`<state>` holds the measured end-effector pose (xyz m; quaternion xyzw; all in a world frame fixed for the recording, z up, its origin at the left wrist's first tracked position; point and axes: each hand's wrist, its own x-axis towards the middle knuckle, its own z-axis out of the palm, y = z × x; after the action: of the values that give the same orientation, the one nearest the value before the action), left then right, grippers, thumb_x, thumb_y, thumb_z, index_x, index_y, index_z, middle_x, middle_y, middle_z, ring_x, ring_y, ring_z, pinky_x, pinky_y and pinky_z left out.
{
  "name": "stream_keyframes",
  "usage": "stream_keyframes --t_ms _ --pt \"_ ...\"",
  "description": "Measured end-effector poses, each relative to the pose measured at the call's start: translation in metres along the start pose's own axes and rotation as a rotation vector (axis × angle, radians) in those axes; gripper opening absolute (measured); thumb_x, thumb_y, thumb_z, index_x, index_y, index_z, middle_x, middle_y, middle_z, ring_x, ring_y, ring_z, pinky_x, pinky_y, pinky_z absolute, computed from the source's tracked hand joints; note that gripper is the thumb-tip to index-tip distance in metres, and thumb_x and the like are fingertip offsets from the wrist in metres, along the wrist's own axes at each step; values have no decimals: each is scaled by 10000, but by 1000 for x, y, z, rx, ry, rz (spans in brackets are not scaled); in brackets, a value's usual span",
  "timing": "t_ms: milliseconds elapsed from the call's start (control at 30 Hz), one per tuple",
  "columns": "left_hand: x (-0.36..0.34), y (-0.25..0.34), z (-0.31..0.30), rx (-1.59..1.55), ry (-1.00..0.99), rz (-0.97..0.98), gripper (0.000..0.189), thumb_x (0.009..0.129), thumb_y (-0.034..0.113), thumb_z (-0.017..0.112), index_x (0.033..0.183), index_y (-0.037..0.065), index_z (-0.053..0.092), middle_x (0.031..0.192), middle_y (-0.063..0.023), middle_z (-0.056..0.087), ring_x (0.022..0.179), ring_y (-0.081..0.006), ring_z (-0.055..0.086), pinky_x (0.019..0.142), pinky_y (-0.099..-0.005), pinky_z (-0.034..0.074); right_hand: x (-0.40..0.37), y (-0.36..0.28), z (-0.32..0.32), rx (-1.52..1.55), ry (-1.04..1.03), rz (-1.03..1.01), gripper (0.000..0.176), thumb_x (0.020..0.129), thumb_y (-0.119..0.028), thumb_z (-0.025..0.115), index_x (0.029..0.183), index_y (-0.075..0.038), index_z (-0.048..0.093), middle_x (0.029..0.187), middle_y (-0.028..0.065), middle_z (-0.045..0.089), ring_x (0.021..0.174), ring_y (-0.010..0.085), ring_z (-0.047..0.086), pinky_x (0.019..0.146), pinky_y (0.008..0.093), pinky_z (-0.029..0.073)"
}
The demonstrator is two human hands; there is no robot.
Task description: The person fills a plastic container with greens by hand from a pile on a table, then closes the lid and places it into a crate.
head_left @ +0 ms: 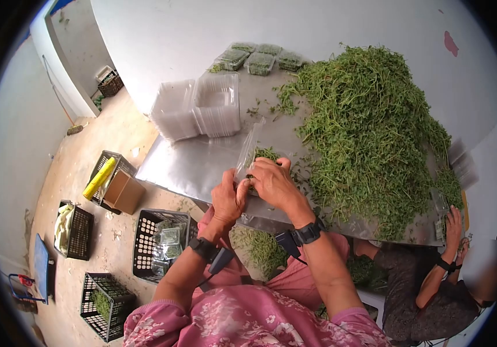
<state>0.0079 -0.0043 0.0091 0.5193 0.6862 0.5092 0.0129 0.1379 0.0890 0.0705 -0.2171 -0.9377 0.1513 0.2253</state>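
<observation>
A clear plastic container (249,144) with its lid raised stands at the near edge of the metal table (173,165), some green sprigs (267,154) inside. My left hand (228,195) is closed on its left side, thumb and fingers at the rim. Over the greens my right hand (274,182) has its fingers bent and pressed together; what lies under the fingertips is hidden. A large heap of green stems (370,139) rises just right of my hands. Stacked empty containers (216,104) stand farther back on the left.
Filled closed boxes (260,62) sit at the table's back. Below left, a black crate (144,246) holds packed boxes, with more crates (105,312) on the floor. At the right, a co-worker (433,283) has both hands near the table edge.
</observation>
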Motion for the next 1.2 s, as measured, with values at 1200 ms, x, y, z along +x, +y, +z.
stream_keyframes --t_ms 1200 --pt "-1 2 -8 2 -47 193 571 882 423 626 1300 52 513 941 -168 555 743 -337 578 640 -409 467 -17 46 -22 354 399 514 350 917 -268 606 1132 8 592 995 179 646 866 314 651 756 421 491"
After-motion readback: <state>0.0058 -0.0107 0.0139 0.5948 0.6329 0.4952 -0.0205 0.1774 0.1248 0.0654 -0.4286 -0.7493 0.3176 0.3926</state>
